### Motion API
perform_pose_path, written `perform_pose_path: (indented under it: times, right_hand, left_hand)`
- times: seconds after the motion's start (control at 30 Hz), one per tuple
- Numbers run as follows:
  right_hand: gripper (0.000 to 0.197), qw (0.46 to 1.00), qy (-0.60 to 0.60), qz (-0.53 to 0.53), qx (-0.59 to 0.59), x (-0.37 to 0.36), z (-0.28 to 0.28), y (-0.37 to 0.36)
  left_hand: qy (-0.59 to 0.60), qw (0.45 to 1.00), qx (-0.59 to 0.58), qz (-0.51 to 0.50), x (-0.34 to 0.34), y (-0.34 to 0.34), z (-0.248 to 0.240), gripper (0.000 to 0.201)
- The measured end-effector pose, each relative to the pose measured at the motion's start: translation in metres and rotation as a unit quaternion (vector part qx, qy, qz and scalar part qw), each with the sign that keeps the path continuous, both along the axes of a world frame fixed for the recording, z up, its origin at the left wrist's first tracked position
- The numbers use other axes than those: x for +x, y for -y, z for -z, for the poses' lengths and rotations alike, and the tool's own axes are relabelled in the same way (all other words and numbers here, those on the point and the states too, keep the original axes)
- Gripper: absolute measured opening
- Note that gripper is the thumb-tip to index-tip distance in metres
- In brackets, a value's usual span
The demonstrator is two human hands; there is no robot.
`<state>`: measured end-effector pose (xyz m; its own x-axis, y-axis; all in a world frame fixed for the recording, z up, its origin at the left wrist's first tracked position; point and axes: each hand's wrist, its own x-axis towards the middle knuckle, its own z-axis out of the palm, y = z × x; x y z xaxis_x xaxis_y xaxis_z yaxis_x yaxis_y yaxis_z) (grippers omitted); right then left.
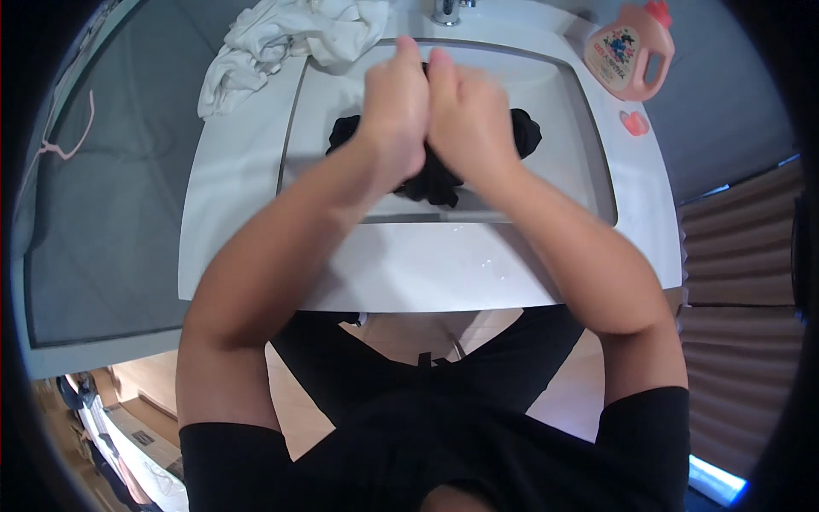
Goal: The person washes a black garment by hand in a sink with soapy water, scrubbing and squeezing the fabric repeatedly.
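Note:
Both my hands are pressed together above a white sink basin point(559, 183), thumbs uppermost, slightly smeared by motion. My left hand point(395, 111) and my right hand point(469, 115) are each closed, knuckles against each other. Between and beneath them bunches a black cloth garment point(433, 183). Its folds stick out to the left and right of my wrists and hang down toward the basin's near side. A bit of black shows between the two thumbs, so both fists appear to grip the garment. The fingers' far side is hidden.
Crumpled white cloth point(299, 38) lies on the counter's far left corner. A chrome faucet point(446, 12) stands behind the basin. At far right are a pink detergent bottle point(627, 55) and a small pink cap point(634, 124). A pink hanger point(72, 147) hangs left; a pleated curtain point(742, 247) right.

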<state>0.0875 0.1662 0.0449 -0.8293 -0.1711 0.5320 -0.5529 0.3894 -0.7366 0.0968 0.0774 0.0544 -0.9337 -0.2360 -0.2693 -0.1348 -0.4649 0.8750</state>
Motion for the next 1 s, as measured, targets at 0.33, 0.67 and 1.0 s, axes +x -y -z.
perform_pose_path:
  times: [0.33, 0.67, 1.0]
  right_hand:
    - [0.054, 0.987, 0.143, 0.07, -0.033, -0.033, -0.014, -0.017]
    - [0.055, 0.995, 0.083, 0.034, 0.043, -0.022, -0.006, -0.014]
    - [0.052, 0.995, 0.089, -0.036, -0.026, 0.01, 0.01, 0.005]
  left_hand:
    - [0.068, 0.99, -0.03, 0.119, 0.017, -0.028, -0.004, 0.044]
    - [0.045, 0.982, -0.152, 0.102, -0.004, -0.006, 0.003, 0.053]
    - [0.036, 0.999, -0.02, 0.009, -0.014, 0.007, -0.006, 0.05]
